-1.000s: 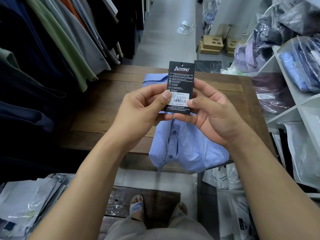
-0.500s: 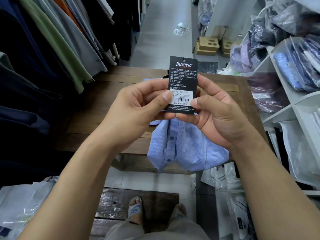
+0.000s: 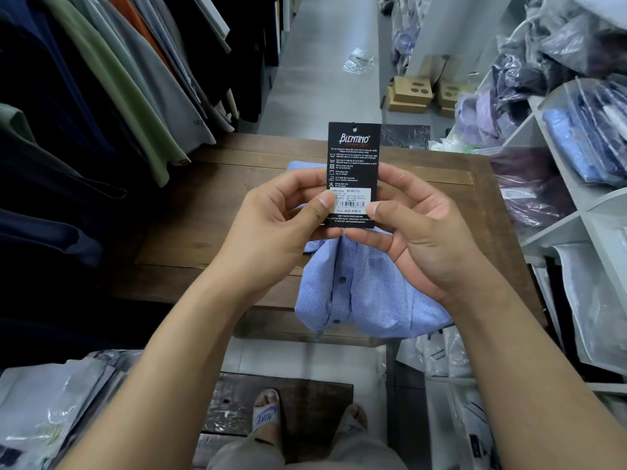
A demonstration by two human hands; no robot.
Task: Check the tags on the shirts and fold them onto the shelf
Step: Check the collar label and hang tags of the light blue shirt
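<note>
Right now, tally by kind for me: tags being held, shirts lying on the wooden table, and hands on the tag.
Black Blentino hang tag: 1
Light blue button shirt: 1
Hands pinching the tag: 2 (left hand, right hand)
Total: 4

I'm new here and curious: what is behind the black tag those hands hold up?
Behind the black tag lies a blue shirt on a wooden table. The tag, the left hand and right hand cover the shirt's middle, so that part cannot be seen.
</note>
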